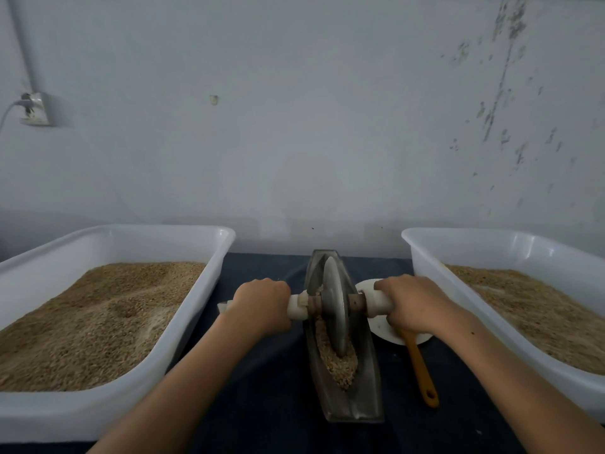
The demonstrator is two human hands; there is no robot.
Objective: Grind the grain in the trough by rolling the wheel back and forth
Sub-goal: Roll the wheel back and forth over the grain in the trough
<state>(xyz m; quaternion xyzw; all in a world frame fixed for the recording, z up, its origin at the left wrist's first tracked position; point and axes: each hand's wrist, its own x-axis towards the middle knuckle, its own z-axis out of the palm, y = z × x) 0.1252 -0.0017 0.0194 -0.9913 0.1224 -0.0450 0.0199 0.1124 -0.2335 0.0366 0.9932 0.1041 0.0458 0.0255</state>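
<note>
A narrow boat-shaped metal trough (pixel 370 388) lies lengthwise on the dark table between my arms. Crushed grain (pixel 339 365) fills its near half. A grey metal wheel (pixel 334 306) stands upright in the trough, toward its far half, on an axle with white handles on both sides. My left hand (pixel 262 306) grips the left white handle (pixel 298 308). My right hand (pixel 412 304) grips the right white handle (pixel 376 303). Both hands are level with each other.
A large white tub (pixel 196 290) of grain stands at the left, a second white tub (pixel 425 273) of grain at the right. A white plate (pixel 389 334) and a yellow-handled utensil (pixel 420 371) lie right of the trough. A wall rises just behind.
</note>
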